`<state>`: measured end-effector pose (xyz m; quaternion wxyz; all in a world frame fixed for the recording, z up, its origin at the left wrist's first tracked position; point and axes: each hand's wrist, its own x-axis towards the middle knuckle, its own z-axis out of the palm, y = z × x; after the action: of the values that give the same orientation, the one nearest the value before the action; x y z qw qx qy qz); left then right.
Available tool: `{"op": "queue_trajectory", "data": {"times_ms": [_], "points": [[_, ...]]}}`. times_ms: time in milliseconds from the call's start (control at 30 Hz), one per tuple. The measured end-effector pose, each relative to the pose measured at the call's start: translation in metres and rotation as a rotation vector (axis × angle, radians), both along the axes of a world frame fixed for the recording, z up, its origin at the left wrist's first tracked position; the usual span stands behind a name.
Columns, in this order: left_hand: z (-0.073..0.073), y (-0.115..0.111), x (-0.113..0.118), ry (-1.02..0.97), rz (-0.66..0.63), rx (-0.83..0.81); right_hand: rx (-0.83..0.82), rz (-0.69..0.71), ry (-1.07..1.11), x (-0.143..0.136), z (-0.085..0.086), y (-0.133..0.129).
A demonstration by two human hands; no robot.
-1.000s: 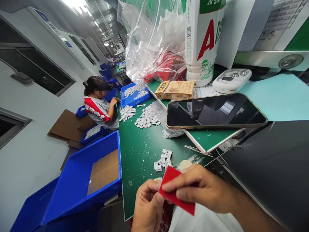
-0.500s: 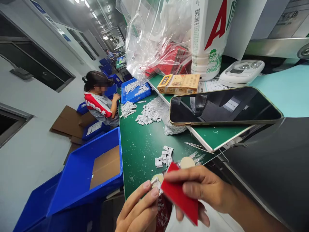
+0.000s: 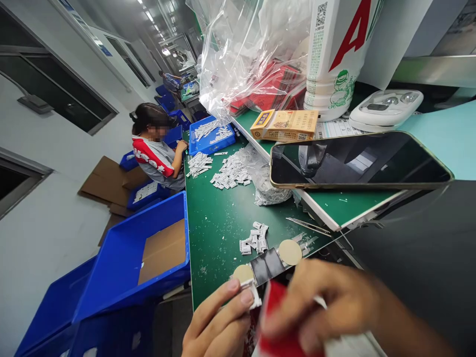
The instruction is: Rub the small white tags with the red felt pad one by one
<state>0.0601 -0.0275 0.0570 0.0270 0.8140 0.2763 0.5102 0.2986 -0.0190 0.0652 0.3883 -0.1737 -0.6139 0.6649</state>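
Note:
Between the fingertips of my left hand (image 3: 219,317) is a small white plastic part (image 3: 254,293), partly covered by the fingers. Close beside it on the right, my right hand (image 3: 334,302) grips a flat red rectangular piece (image 3: 273,317), blurred by motion. Whether the red piece touches the white part I cannot tell. Just beyond the hands, at the table edge, lie a dark grey block (image 3: 267,266) and two pale round discs, one to its right (image 3: 290,252) and one to its left (image 3: 243,273). A small pile of white parts (image 3: 256,239) sits behind them.
Tweezers (image 3: 308,226) lie on the green table (image 3: 219,223). A phone (image 3: 357,161), an orange box (image 3: 284,125), a white bottle (image 3: 330,64) and bagged red pieces (image 3: 269,87) stand on a raised shelf. Blue bins (image 3: 130,258) line the left; a co-worker (image 3: 158,148) sits beyond.
My right hand has tilted and lowered the red piece, now blurred, uncovering the dark grey block. My left hand keeps the white part, shifted slightly right. The view has shifted a little.

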Motion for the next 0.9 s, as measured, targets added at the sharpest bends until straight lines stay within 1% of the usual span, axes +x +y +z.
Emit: {"op": "queue_trajectory", "data": {"times_ms": [33,67,100,133,167,200,233,300,333,367,400,433,467,533,567,600,633,700,733,767,800,833,900], "points": [[0.002,-0.002,0.002,-0.009,0.018,-0.025,-0.1,-0.253,-0.054,-0.001,0.003,-0.001],[0.004,-0.004,0.003,-0.036,0.046,-0.046,-0.169,-0.431,-0.076,-0.003,0.007,-0.002],[0.006,-0.005,0.005,-0.063,0.07,-0.057,-0.204,-0.502,-0.072,-0.004,0.009,-0.003],[0.008,-0.007,0.007,-0.073,0.076,-0.057,-0.218,-0.462,-0.064,-0.006,0.011,-0.004],[0.01,-0.009,0.009,-0.061,0.064,-0.05,-0.219,-0.371,-0.057,-0.007,0.012,-0.004],[0.01,-0.01,0.011,-0.042,0.052,-0.042,-0.223,-0.316,-0.058,-0.008,0.012,-0.004],[0.01,-0.011,0.012,-0.032,0.049,-0.036,-0.24,-0.353,-0.068,-0.008,0.012,-0.004],[0.008,-0.013,0.012,-0.052,0.083,-0.035,-0.284,-0.562,-0.08,-0.009,0.012,-0.004],[0.006,-0.013,0.011,-0.076,0.114,-0.033,-0.295,-0.587,-0.07,-0.008,0.012,-0.003],[0.004,-0.012,0.009,-0.092,0.137,-0.025,-0.291,-0.526,-0.059,-0.008,0.012,-0.004],[0.002,-0.011,0.006,-0.095,0.137,-0.008,-0.28,-0.429,-0.061,-0.008,0.012,-0.004],[-0.001,-0.009,0.003,-0.08,0.113,0.013,-0.267,-0.377,-0.084,-0.008,0.012,-0.004],[-0.003,-0.007,0.0,-0.064,0.08,0.027,-0.26,-0.408,-0.124,-0.009,0.012,-0.004],[-0.006,-0.001,-0.003,-0.082,0.006,0.015,-0.267,-0.61,-0.19,-0.01,0.011,-0.005],[-0.007,0.002,-0.002,-0.149,-0.012,-0.01,-0.272,-0.674,-0.201,-0.011,0.01,-0.005],[-0.008,0.005,0.001,-0.253,-0.013,-0.062,-0.272,-0.684,-0.197,-0.012,0.009,-0.006],[-0.009,0.007,0.005,-0.38,-0.012,-0.146,-0.265,-0.656,-0.188,-0.013,0.008,-0.007],[-0.009,0.011,0.014,-0.624,-0.045,-0.376,-0.251,-0.603,-0.168,-0.014,0.006,-0.011],[-0.009,0.012,0.018,-0.707,-0.072,-0.501,-0.246,-0.593,-0.154,-0.015,0.005,-0.014],[-0.01,0.012,0.02,-0.758,-0.102,-0.613,-0.245,-0.583,-0.131,-0.016,0.004,-0.016],[-0.01,0.012,0.022,-0.789,-0.128,-0.691,-0.244,-0.566,-0.108,-0.016,0.003,-0.018],[-0.01,0.012,0.022,-0.81,-0.141,-0.729,-0.239,-0.546,-0.086,-0.017,0.002,-0.02],[-0.01,0.01,0.02,-0.833,-0.133,-0.754,-0.225,-0.513,-0.059,-0.019,0.0,-0.022]]}}
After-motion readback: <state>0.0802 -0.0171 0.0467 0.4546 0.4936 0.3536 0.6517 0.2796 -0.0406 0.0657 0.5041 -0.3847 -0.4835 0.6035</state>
